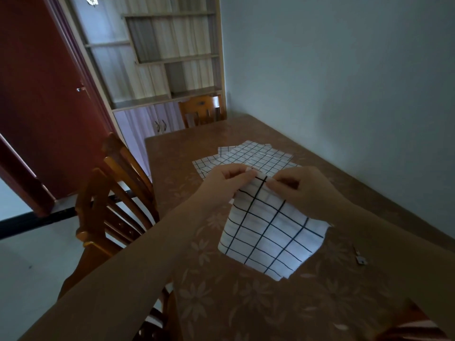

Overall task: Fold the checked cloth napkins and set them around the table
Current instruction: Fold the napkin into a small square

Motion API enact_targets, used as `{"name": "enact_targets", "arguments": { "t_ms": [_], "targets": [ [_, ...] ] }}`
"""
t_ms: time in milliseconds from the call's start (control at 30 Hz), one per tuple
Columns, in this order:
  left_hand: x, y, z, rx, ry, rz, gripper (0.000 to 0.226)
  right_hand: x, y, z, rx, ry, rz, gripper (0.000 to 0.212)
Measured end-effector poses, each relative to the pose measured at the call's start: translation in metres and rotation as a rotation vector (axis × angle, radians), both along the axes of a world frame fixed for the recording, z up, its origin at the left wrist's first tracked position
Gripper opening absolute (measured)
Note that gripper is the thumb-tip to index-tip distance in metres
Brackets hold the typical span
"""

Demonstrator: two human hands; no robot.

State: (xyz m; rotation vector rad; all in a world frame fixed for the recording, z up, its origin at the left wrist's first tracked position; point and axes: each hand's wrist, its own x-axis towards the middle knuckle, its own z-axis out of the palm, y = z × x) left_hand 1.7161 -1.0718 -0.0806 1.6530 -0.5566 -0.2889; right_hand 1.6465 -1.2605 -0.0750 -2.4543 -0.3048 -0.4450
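A white napkin (270,232) crossed by thin black grid lines is seen draped over the near part of a brown, flower-patterned worktop (221,303), its lower portion lying flat and its far edge lifted. The cloth's long axis is run from the near edge of the worktop away toward the far end, tilted slightly left. That raised far edge is pinched from both sides: the left hand (226,183) is curled with thumb and fingers closed on the cloth, and the right hand (302,185) is likewise closed on it, fingertips nearly meeting at the top. Both forearms are extended forward over the worktop. A small metal object (360,258) is seen lying to the right. Beyond the hands, a loose pile of matching napkins (248,153) is spread flat mid-worktop. Wooden chairs (118,193) are set at the left side.
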Motion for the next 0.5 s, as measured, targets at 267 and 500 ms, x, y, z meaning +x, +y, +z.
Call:
{"name": "enact_targets", "arguments": {
  "t_ms": [267, 500],
  "targets": [
    [-0.006, -0.002, 0.001, 0.009, 0.020, 0.052, 0.020, 0.002, 0.000, 0.015, 0.050, -0.015, 0.017, 0.019],
    [-0.010, 0.007, -0.007, 0.084, -0.126, 0.157, 0.028, 0.002, -0.010, 0.041, 0.248, -0.096, -0.070, 0.021]
  ]
}}
